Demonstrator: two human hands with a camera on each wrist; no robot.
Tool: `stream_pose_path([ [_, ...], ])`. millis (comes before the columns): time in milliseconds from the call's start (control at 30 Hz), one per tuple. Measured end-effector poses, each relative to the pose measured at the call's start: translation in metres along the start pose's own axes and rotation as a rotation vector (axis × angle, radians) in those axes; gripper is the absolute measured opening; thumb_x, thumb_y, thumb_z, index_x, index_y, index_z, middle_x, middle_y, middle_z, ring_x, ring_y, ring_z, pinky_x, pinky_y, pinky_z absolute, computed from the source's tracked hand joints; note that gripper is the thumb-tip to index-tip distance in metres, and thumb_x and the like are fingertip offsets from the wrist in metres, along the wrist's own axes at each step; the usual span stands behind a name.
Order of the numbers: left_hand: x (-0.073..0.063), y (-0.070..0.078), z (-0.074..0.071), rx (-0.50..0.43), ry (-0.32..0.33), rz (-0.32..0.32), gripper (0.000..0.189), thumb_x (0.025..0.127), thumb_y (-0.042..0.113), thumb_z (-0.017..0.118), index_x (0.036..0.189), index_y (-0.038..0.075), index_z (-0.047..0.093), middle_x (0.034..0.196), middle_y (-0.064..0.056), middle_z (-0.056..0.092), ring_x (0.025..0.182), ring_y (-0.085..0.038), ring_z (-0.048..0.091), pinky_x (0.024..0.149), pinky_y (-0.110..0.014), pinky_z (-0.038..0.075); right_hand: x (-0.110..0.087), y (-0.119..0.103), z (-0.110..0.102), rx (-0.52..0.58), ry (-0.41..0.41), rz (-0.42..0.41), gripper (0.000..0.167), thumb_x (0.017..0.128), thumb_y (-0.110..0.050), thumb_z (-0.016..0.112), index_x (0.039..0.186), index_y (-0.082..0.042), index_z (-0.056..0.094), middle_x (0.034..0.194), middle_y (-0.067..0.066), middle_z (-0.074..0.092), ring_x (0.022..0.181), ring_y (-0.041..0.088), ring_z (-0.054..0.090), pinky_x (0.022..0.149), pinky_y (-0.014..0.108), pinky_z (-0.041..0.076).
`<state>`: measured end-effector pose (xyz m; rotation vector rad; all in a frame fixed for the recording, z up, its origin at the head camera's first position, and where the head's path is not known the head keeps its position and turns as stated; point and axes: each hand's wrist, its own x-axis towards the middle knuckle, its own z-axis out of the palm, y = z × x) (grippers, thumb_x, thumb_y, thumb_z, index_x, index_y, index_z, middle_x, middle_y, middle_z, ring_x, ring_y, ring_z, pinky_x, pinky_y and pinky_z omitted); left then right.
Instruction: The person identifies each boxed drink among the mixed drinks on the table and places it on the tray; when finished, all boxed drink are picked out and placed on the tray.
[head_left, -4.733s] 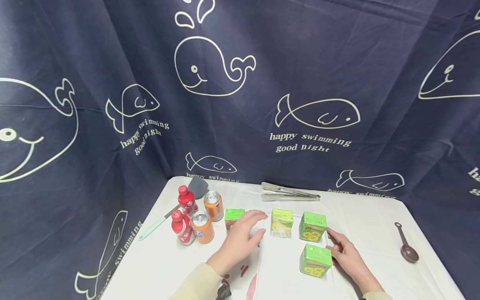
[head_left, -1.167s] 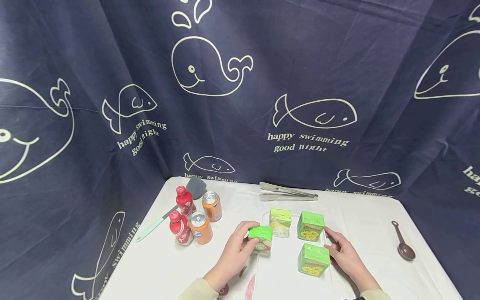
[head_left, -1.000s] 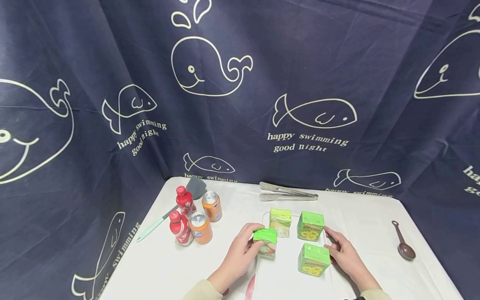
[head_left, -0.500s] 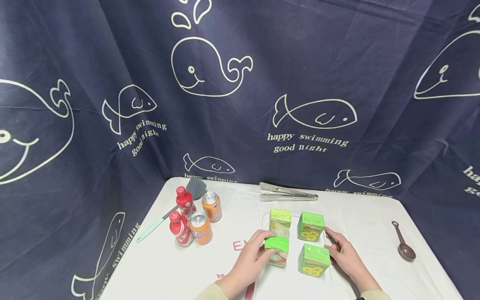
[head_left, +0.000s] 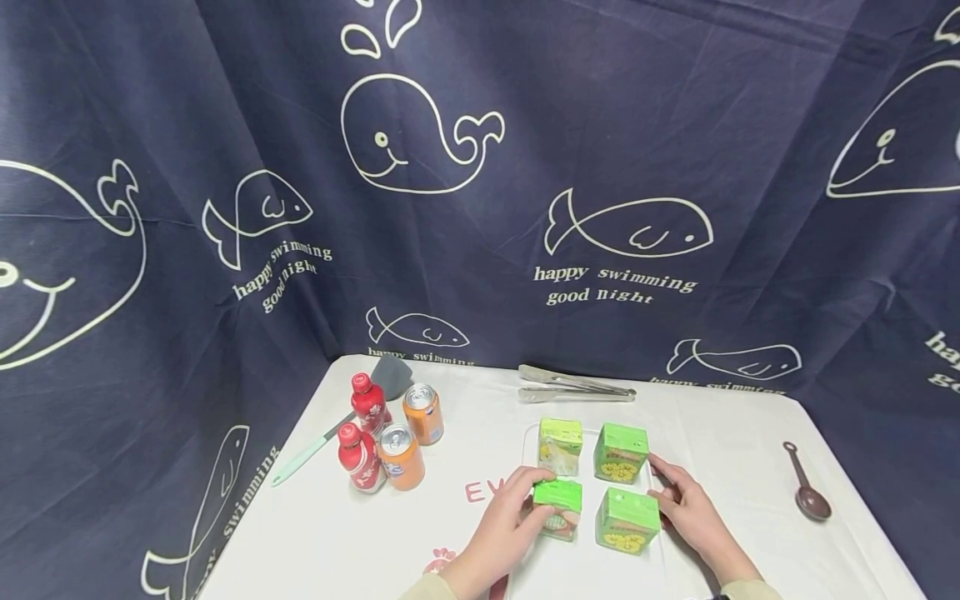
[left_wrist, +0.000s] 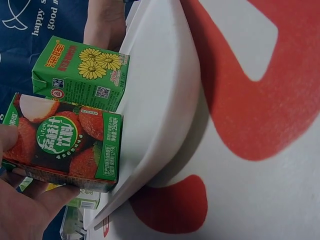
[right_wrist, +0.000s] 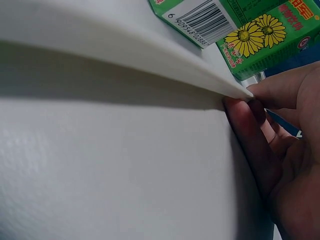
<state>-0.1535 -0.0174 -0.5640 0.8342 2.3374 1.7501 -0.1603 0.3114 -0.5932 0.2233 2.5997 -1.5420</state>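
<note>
My left hand (head_left: 498, 533) grips a green litchi juice carton (head_left: 561, 507) between thumb and fingers. In the left wrist view, that carton (left_wrist: 65, 140) stands on the white tray (left_wrist: 160, 60), its printed lychees facing the camera. Behind it on the tray is a yellow-green carton (head_left: 560, 446). To its right are two green cartons with yellow flowers, one in front (head_left: 628, 522) and one behind (head_left: 621, 454). My right hand (head_left: 693, 512) pinches the tray's right edge; in the right wrist view, thumb and fingertips (right_wrist: 239, 112) meet at the tray's rim (right_wrist: 165, 60).
Two red bottles (head_left: 360, 457) and two orange cans (head_left: 402, 457) stand at the left, beside a spatula (head_left: 311, 448) with a grey head. Metal tongs (head_left: 577, 385) lie at the back. A brown measuring spoon (head_left: 810, 496) is on the right.
My left hand has taken the litchi juice carton from near the cans and carried it right and nearer onto the tray, in front of the yellow-green carton. My right hand has stayed at the edge.
</note>
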Motion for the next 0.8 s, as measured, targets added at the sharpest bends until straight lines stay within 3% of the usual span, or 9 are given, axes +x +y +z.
stream_pose_path([
  [233, -0.0034, -0.0019, -0.0010, 0.011, -0.010, 0.005, 0.042, 0.107, 0.034, 0.059, 0.146, 0.019, 0.053, 0.147, -0.001, 0.054, 0.133, -0.014, 0.054, 0.110, -0.030, 0.048, 0.0005, -0.0005, 0.0018, -0.017, -0.008, 0.008, 0.067, 0.103, -0.005, 0.060, 0.162, 0.001, 0.028, 0.147, 0.023, 0.039, 0.076, 0.018, 0.057, 0.059, 0.026, 0.053],
  [400, -0.0045, -0.0008, -0.0007, 0.036, -0.001, 0.016, 0.040, 0.107, 0.032, 0.059, 0.145, 0.023, 0.053, 0.143, 0.010, 0.053, 0.131, -0.011, 0.055, 0.110, -0.031, 0.048, 0.0007, -0.0040, 0.0007, -0.032, -0.011, 0.006, 0.067, 0.103, -0.005, 0.060, 0.162, 0.002, 0.028, 0.146, 0.024, 0.040, 0.077, 0.019, 0.057, 0.060, 0.026, 0.053],
  [633, -0.0049, -0.0012, -0.0011, 0.103, 0.002, 0.050, 0.039, 0.107, 0.033, 0.059, 0.145, 0.027, 0.053, 0.142, 0.012, 0.054, 0.131, -0.011, 0.054, 0.108, -0.033, 0.051, 0.0008, -0.0012, -0.0003, -0.058, -0.008, -0.010, 0.067, 0.103, -0.006, 0.060, 0.161, 0.002, 0.029, 0.145, 0.024, 0.041, 0.078, 0.019, 0.056, 0.061, 0.026, 0.053],
  [733, -0.0064, -0.0003, -0.0046, 0.158, -0.014, 0.076, 0.041, 0.108, 0.034, 0.059, 0.148, 0.029, 0.051, 0.146, 0.011, 0.053, 0.136, -0.013, 0.051, 0.112, -0.037, 0.047, -0.0004, 0.0012, -0.0019, -0.136, 0.003, -0.026, 0.065, 0.103, -0.008, 0.061, 0.161, 0.002, 0.031, 0.146, 0.025, 0.045, 0.087, 0.021, 0.054, 0.068, 0.027, 0.051],
  [800, -0.0074, 0.0006, -0.0092, 0.216, -0.033, 0.102, 0.044, 0.109, 0.034, 0.057, 0.151, 0.027, 0.050, 0.150, 0.009, 0.051, 0.140, -0.014, 0.048, 0.116, -0.039, 0.044, -0.0028, 0.0012, -0.0046, -0.188, -0.001, -0.043, 0.064, 0.104, -0.011, 0.060, 0.160, 0.003, 0.032, 0.149, 0.026, 0.045, 0.101, 0.025, 0.055, 0.081, 0.030, 0.052],
])
